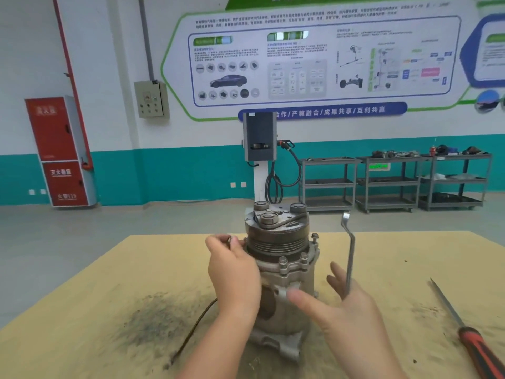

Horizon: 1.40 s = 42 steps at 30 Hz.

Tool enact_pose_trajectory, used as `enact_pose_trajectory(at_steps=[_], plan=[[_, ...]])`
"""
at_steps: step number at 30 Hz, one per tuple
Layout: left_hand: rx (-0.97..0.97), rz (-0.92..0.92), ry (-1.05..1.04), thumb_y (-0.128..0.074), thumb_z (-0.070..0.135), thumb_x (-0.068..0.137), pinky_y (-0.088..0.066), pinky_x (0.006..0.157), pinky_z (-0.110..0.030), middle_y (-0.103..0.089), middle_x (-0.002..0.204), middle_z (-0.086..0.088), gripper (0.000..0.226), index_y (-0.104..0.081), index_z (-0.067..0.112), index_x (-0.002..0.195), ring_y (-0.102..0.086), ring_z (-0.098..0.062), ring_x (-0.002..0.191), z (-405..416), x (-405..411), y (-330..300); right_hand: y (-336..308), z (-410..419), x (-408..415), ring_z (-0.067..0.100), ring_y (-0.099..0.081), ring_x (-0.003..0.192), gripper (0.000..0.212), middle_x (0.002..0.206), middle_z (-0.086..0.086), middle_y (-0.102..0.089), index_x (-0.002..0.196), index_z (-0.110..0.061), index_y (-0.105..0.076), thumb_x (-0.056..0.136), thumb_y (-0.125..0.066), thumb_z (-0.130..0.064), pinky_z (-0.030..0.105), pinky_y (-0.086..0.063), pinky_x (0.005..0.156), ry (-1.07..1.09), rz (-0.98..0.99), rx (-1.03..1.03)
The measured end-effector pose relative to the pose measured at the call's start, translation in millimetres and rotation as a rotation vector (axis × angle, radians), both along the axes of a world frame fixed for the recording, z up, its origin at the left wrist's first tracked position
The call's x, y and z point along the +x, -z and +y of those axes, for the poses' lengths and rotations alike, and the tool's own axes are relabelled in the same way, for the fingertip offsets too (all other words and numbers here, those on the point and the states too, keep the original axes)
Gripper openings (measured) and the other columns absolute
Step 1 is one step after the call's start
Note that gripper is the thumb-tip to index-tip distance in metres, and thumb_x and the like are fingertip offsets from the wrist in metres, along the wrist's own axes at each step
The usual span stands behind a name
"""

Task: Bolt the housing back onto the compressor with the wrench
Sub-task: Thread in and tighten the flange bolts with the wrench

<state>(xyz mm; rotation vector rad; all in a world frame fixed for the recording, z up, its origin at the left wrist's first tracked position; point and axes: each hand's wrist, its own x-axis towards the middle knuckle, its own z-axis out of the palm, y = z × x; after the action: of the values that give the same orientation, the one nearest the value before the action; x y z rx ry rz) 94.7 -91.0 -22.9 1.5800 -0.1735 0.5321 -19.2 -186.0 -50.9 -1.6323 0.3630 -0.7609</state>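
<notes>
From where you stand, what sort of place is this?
Most likely a vehicle-repair training workshop: a car-systems poster covers the wall, an EV charging post stands behind the bench, and metal trolleys carry parts. The compressor stands upright on the worktable.

— How's the light?

— Bright and even, soft daylight-like; the white wall (pixel 103 45) at eleven o'clock is close to washed out. Shadows on the tan tabletop (pixel 114 269) are faint, with no hard edges.

— Any glare?

— A mild sheen on the poster (pixel 314 58) at twelve o'clock; its small print is too soft to read.

— Blur?

— The right hand (pixel 352 315) at five o'clock is smeared, thumb especially. The left hand (pixel 235 269) is a bit sharper.

— Distortion?

— Wide-angle bending: the red pipe (pixel 71 77) at ten o'clock leans, and the screwdriver (pixel 475 343) at four o'clock stretches and softens toward the corner.
</notes>
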Motion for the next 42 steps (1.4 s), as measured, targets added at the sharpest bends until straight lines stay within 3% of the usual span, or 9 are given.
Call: enact_pose_trajectory(at_steps=[2, 4, 6, 9, 13, 15, 18, 27, 42], plan=[[-0.073, 0.073, 0.046, -0.040, 0.017, 0.106, -0.047, 0.067, -0.020, -0.065, 0.087, 0.007, 0.017, -0.042, 0.023, 0.090, -0.063, -0.009, 0.083, 15, -1, 1, 4, -3, 6, 0.004, -0.058, 0.101, 0.108, 0.129, -0.005, -0.061, 0.136, -0.019, -0.053, 0.038, -0.085, -0.052, 0.022, -0.042, 0.084, -0.035, -0.009, 0.106], [-0.216, 0.160, 0.164, -0.038, 0.015, 0.107, -0.054, 0.077, -0.033, -0.068, 0.094, -0.001, 0.015, -0.044, 0.021, 0.094, -0.069, -0.016, 0.089, 31, -2, 1, 8, -8, 12, -0.008, -0.062, 0.070, 0.068, 0.118, -0.003, -0.069, 0.120, -0.018, -0.065, 0.058, -0.086, -0.036, 0.008, -0.043, 0.063, -0.072, -0.012, 0.176], [-0.339, 0.223, 0.284, -0.038, 0.013, 0.107, -0.058, 0.070, -0.027, -0.067, 0.099, -0.006, 0.013, -0.046, 0.016, 0.097, -0.072, -0.015, 0.087, 46, -2, -3, 10, -12, 14, -0.008, -0.050, 0.040, 0.043, 0.106, 0.002, -0.074, 0.110, -0.014, -0.069, 0.070, -0.083, -0.023, 0.004, -0.034, 0.042, -0.094, -0.029, 0.220], [-0.240, 0.149, 0.298, -0.047, 0.012, 0.104, -0.059, 0.063, -0.020, -0.066, 0.104, -0.007, 0.009, -0.053, 0.015, 0.098, -0.069, -0.015, 0.095, 68, 8, -8, 5, -16, 13, -0.005, -0.046, 0.034, 0.018, 0.084, -0.004, -0.076, 0.093, -0.018, -0.074, 0.076, -0.076, -0.011, 0.004, -0.032, 0.036, -0.143, -0.082, 0.175], [-0.076, 0.062, 0.334, -0.057, 0.008, 0.099, -0.057, 0.066, -0.017, -0.069, 0.100, -0.010, 0.008, -0.063, 0.014, 0.097, -0.070, -0.017, 0.091, 77, 20, -13, 8, -32, 17, 0.003, -0.026, 0.034, 0.017, 0.048, -0.008, -0.051, 0.099, -0.020, -0.073, 0.083, -0.072, -0.020, 0.013, -0.022, 0.034, -0.155, -0.019, 0.158], [-0.034, 0.042, 0.372, -0.059, 0.005, 0.097, -0.056, 0.067, -0.017, -0.071, 0.097, -0.008, 0.009, -0.065, 0.013, 0.097, -0.072, -0.017, 0.088, 72, 17, -10, 11, -44, 22, 0.009, -0.016, 0.038, 0.021, 0.042, -0.007, -0.031, 0.103, -0.018, -0.073, 0.084, -0.070, -0.027, 0.017, -0.016, 0.036, -0.117, 0.022, 0.192], [-0.047, -0.003, 0.407, -0.063, 0.002, 0.093, -0.055, 0.069, -0.017, -0.074, 0.091, -0.002, 0.012, -0.067, 0.014, 0.097, -0.072, -0.010, 0.085, 65, 13, 0, 15, -55, 29, 0.009, -0.015, 0.036, 0.022, 0.044, -0.006, -0.021, 0.097, -0.014, -0.073, 0.085, -0.068, -0.032, 0.018, -0.016, 0.035, -0.080, 0.013, 0.274], [-0.028, -0.176, 0.459, -0.073, 0.002, 0.085, -0.052, 0.073, -0.012, -0.077, 0.086, 0.010, 0.024, -0.076, 0.026, 0.088, -0.071, -0.003, 0.082, 42, -5, 9, 21, -60, 38, 0.010, -0.015, 0.034, 0.025, 0.042, -0.004, -0.019, 0.069, -0.015, -0.072, 0.084, -0.070, -0.036, 0.018, -0.015, 0.037, -0.058, -0.025, 0.283], [0.259, -0.371, 0.324, -0.073, 0.001, 0.085, -0.046, 0.083, -0.006, -0.071, 0.094, 0.028, 0.037, -0.072, 0.038, 0.082, -0.065, 0.007, 0.092, 44, 1, 12, 25, -62, 38, 0.011, -0.017, 0.032, 0.023, 0.039, -0.004, -0.022, 0.068, -0.024, -0.075, 0.076, -0.071, -0.045, 0.018, -0.018, 0.036, -0.091, -0.052, 0.300]])
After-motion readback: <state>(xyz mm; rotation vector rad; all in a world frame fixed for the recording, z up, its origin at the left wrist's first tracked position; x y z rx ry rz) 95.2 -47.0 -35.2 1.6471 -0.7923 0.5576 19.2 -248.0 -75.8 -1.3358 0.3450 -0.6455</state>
